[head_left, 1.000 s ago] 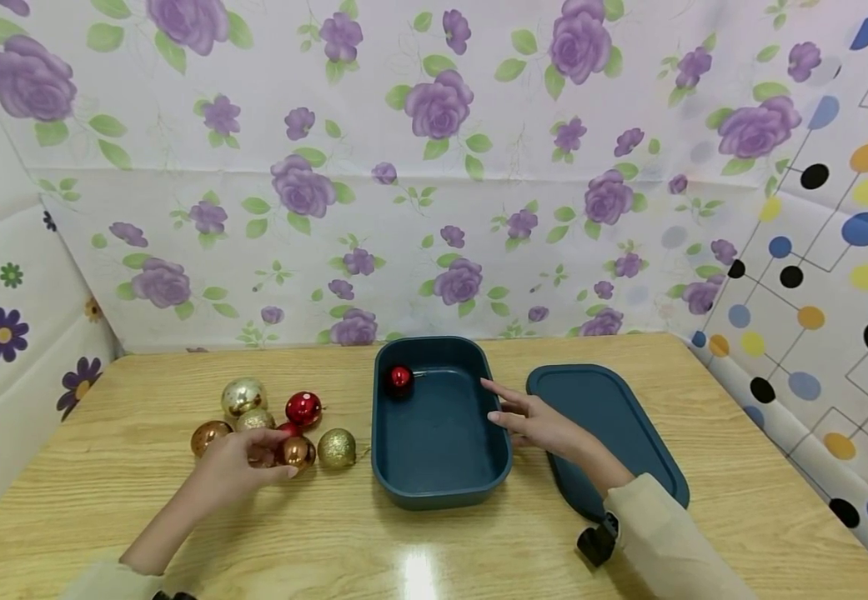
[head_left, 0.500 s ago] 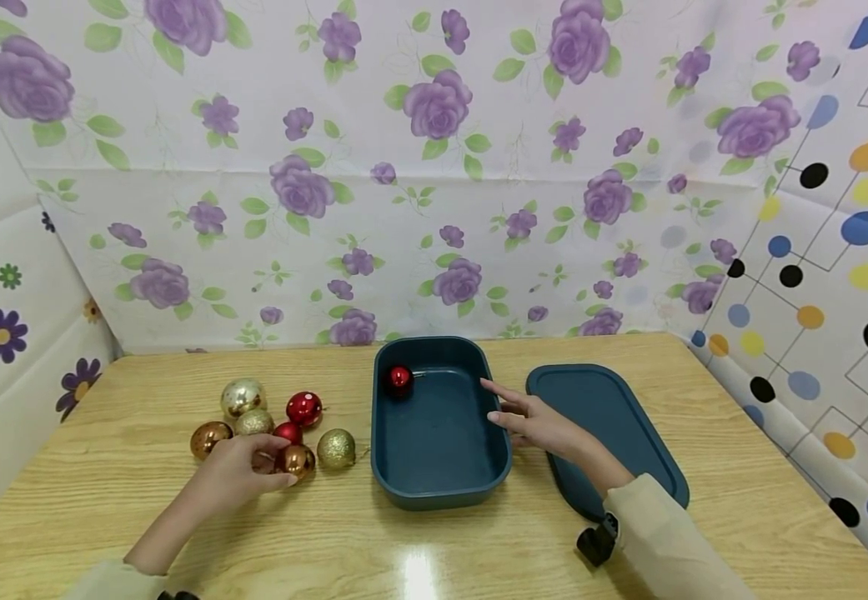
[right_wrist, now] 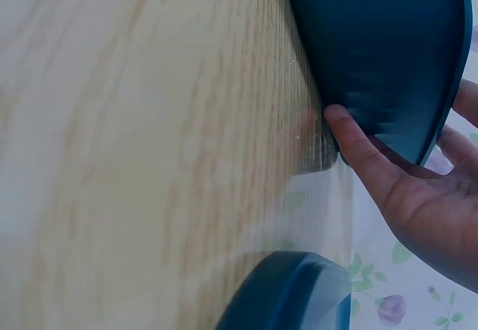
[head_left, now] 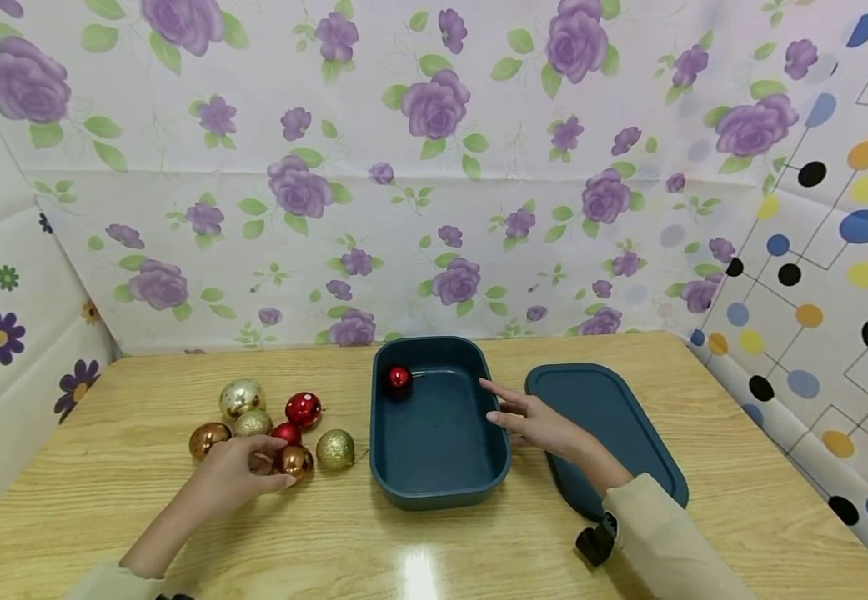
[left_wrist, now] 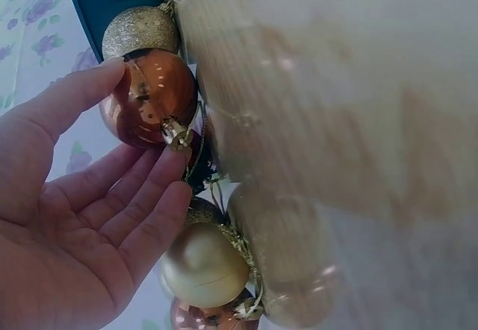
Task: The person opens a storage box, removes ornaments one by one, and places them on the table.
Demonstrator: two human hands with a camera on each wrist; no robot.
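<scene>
My left hand [head_left: 234,475] holds a shiny copper Christmas bauble [head_left: 294,463] between thumb and fingers, low over the table. In the left wrist view the thumb tip presses the side of this copper bauble [left_wrist: 153,98], and the fingertips lie near its gold cap. Right behind it is a small red bauble [head_left: 288,433], and a gold glitter bauble [head_left: 336,449] lies to its right. My right hand [head_left: 546,429] rests with extended fingers against the right side of a dark blue box [head_left: 441,502]. Inside the box, at the back left, is one red bauble [head_left: 399,378].
Left of the box, a pale gold bauble [head_left: 242,400], another glitter one [head_left: 253,422], a speckled copper one [head_left: 208,440] and a larger red one [head_left: 303,409] cluster together. A dark blue lid [head_left: 614,425] lies on the wooden table [head_left: 313,550], right of the box. Flowered cloth [head_left: 434,208] hangs behind.
My left hand and the copper bauble have shifted slightly toward me, uncovering more of the small red bauble. My right hand has stayed at the box.
</scene>
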